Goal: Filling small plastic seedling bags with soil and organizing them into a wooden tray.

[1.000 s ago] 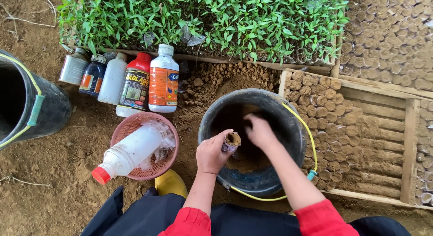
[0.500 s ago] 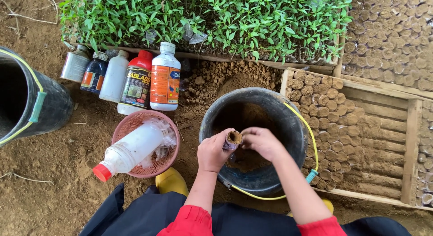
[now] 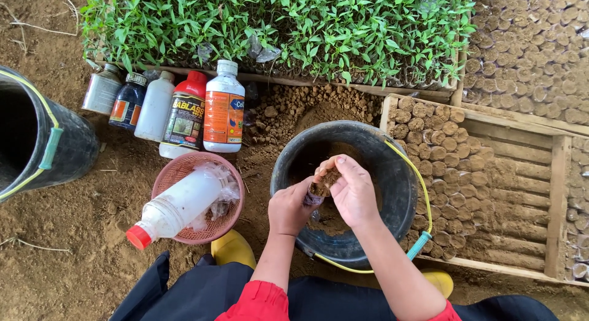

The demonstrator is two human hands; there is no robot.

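Small soil-filled bag, pinched in the left hand, right over the black bucket. Left fingers curled tight around the bag's lower part. Right hand just beside it, touching, cupped over the top of the bag with fingers bent and pressing on brown soil. Both hands low inside the bucket's mouth, dark soil under them.

Left of the left hand, close by: pink basket with a white bottle lying on its side, red cap pointing away from the bucket. Farther off past that basket: row of standing bottles, white, red and dark ones, and a tin can at the end. Way off to the left: another black bucket, tipped.

Right of the right hand: wooden tray with many small filled bags packed in rows. Far ahead of both hands: green seedlings, thick and leafy. Near the wrists, below: red sleeves and yellow boots.
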